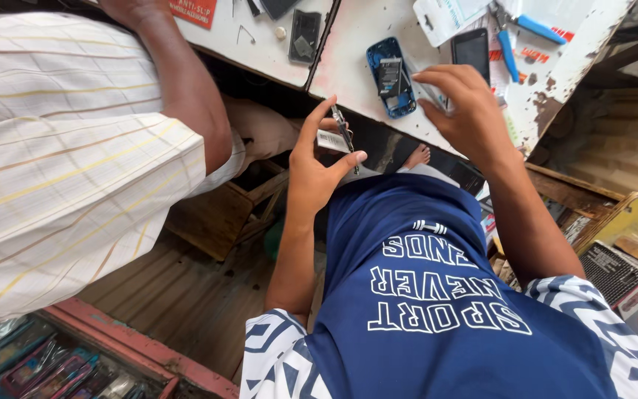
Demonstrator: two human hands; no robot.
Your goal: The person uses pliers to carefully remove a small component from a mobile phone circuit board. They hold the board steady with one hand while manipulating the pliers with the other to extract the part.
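Note:
My left hand (317,166) is raised below the table edge, pinching a thin metal-tipped tool (343,129) between thumb and fingers, with a small white labelled piece (329,140) next to it. My right hand (465,111) rests on the edge of the white worn table (356,44), fingers spread and curved, holding nothing that I can see. Its index finger points toward an opened blue phone housing (390,77) lying just to its left. A black phone (471,50) lies just above the fingers. My navy printed shirt (422,295) fills the lower middle.
Another person in a cream striped shirt (60,148) stands at left, a forearm (186,89) reaching to the table. Blue-handled pliers (515,33) and a dark phone part (305,35) lie on the table. A wooden box (219,214) sits below; packages (629,281) at right.

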